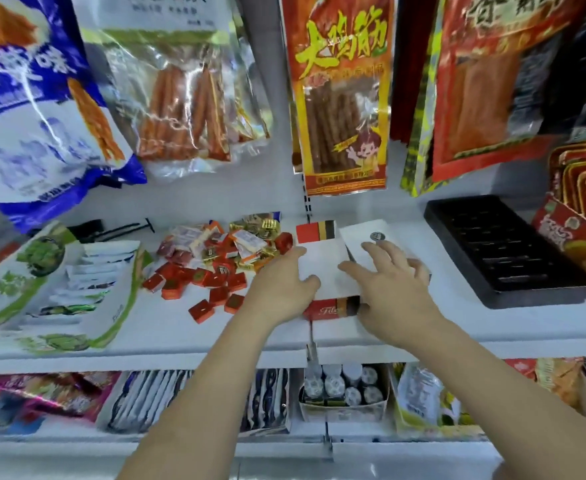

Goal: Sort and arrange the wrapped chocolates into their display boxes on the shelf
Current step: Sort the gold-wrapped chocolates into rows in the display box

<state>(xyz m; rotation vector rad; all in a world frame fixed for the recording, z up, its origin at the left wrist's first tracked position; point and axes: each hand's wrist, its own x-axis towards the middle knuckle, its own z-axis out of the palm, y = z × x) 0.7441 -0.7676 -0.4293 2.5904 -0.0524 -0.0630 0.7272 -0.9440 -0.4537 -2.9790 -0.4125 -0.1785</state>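
Note:
A heap of wrapped chocolates [215, 261], red squares mixed with gold and white-orange pieces, lies loose on the white shelf [167, 327]. Right of the heap stands a white display box [322, 265] with a red, black and gold striped rim. My left hand [281, 289] grips the box's left edge, thumb on its white top. My right hand [391, 289] rests with spread fingers on the box's right side and on a white flap [371, 233] beside it. The inside of the box is hidden.
A black plastic insert tray [502, 251] lies at the right, a red box [568, 233] behind it. A green-and-white display box [63, 289] of white sachets sits at the left. Snack bags [343, 98] hang above. The lower shelf holds packets and small bottles [343, 386].

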